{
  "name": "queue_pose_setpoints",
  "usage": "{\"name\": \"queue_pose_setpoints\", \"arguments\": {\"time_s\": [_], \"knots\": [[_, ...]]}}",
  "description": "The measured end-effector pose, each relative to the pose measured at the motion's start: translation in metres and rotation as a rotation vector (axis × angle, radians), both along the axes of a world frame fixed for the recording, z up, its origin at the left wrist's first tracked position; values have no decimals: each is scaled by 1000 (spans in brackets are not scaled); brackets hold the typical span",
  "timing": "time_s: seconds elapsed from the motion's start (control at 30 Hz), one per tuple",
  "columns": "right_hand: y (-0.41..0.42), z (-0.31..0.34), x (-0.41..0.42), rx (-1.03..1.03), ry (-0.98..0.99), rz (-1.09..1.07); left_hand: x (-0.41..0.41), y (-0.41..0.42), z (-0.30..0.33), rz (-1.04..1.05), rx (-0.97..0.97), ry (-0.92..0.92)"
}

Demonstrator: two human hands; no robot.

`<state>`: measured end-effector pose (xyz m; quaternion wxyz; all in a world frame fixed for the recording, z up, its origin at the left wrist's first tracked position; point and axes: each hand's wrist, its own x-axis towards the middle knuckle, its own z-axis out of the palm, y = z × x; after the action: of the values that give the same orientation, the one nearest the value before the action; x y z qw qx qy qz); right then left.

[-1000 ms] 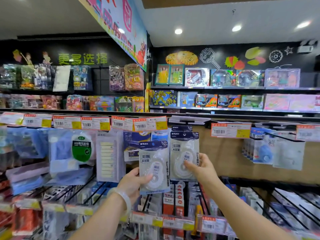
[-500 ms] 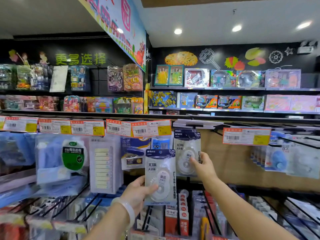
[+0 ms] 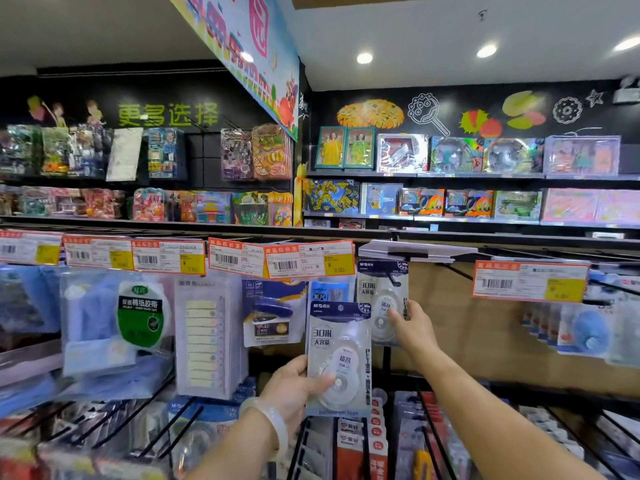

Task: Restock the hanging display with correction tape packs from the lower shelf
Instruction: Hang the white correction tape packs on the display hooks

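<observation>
My left hand (image 3: 294, 388) grips a correction tape pack (image 3: 337, 355) by its lower left, upright, with a dark blue header and a white round dispenser. Up and to the right, my right hand (image 3: 410, 329) pinches a second identical pack (image 3: 381, 303) at its right edge, its header level with a black hanging peg (image 3: 393, 277) beneath a blank white label holder (image 3: 415, 251). Whether that pack's hole is on the peg I cannot tell. The lower shelf (image 3: 363, 441) under my hands holds upright red and white packs.
Orange and yellow price tags (image 3: 308, 259) line the rail. Hanging left are a stapler pack (image 3: 272, 315), sticky tabs (image 3: 204, 337) and a green-labelled tape bag (image 3: 140, 315). Blue tape packs (image 3: 585, 330) hang right. Black wire hooks (image 3: 436, 434) jut out below. Toy boxes fill the far shelves.
My right hand has pushed its pack up and back toward the peg under the white label holder. The left hand's pack stays in front. The view has moved closer and tilted up slightly.
</observation>
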<state>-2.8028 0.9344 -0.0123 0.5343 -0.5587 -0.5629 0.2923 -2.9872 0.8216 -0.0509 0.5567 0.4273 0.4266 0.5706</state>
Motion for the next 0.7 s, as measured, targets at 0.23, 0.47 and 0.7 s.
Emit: {"name": "queue_pose_setpoints", "arguments": {"time_s": [0.23,0.47,0.7], "knots": [[-28,2,9,-102,-123,-32,11,-6,4,-21,10,-13],[-90,-7,23,-140,-16,285,32,-30,9,-1,26,-48],[-135,-11,36,-112,-52,453,55,-57,17,25,72,-38]]}}
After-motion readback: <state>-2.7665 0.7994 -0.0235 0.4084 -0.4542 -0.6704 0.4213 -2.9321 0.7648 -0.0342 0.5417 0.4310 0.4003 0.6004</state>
